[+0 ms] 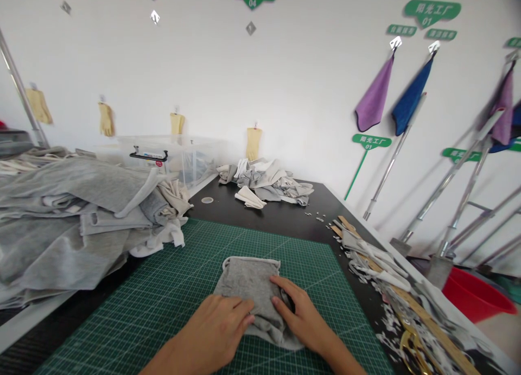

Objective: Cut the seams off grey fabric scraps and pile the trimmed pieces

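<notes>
Work in hand: smoothing a grey knit cloth piece [248, 285] with 2 hands; looks like a flatten/fold step.
Cloth location: centre-near on the green cutting mat [163, 304], its near end under the hands, with a raised hem along the far edge.
Left hand [215, 331] grip: spread, palm-down on the cloth's near-left side, fingers pointing toward the right hand, no pinch visible.
Right hand [301, 310] grip: spread, on the cloth's right side, with fingertips [277, 302] pressing into a fold; no pinch visible.
Cloth state: rumpled, with folds bunched between the hands and at the near end.
Worktop: black worktop [228, 212] carries the mat.
Right of mat: wooden straightedge [439, 337], white-edged grey strips [374, 261], gold-handled scissors [411, 348], and loose offcuts [386, 326].
Far end: heap of grey and white cloth pieces [264, 185].
Left of mat: large grey fabric pile [61, 201], clear plastic storage box [179, 158] behind it.
Wall: 4 yellow gloves, 1 marked [106, 120]; purple towel [372, 93]; blue towel [411, 98].
Floor, right: red basin [474, 293].
</notes>
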Tool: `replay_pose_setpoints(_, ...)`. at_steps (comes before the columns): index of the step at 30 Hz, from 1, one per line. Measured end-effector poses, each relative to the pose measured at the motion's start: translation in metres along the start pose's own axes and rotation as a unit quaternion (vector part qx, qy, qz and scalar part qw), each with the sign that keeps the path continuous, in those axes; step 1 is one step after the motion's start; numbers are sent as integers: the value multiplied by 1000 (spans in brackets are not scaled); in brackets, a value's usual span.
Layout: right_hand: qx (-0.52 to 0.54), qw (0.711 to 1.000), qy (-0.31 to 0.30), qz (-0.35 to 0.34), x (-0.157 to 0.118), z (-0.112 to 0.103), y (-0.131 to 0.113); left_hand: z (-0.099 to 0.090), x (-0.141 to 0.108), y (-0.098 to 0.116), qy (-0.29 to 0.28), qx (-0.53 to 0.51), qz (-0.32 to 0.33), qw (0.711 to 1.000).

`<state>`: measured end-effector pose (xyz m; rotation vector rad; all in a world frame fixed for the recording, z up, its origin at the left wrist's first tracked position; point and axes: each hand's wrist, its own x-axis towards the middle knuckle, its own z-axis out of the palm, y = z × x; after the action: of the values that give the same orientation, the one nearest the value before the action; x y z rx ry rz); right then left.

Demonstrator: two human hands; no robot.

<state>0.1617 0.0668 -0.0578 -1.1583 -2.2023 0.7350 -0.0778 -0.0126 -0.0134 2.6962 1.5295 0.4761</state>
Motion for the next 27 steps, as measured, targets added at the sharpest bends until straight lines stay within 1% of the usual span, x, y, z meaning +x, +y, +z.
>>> replay_pose_setpoints(6, 4, 1000, -1, -3, 0, 1, 1, 5, -2, -3, 15, -9, -7, 1000)
replay_pose_setpoints(13, 9, 1000, -6, 0, 2, 1, 2, -1, -1, -1, -12, -20, 2, 1000)
replay_pose_setpoints(18, 8, 1000, -7, 2, 2, 0, 0, 3, -3, -2, 6, -19, -3, 1000)
replay_pose_setpoints(21, 7, 1000, -8, 2, 1, 0, 0, 5, -4, -4, 4, -7, -6, 1000)
replay_pose_setpoints(27, 8, 1000, -9, -1, 2, 1, 3, -4, -1, 1, -20, -15, 5, 1000)
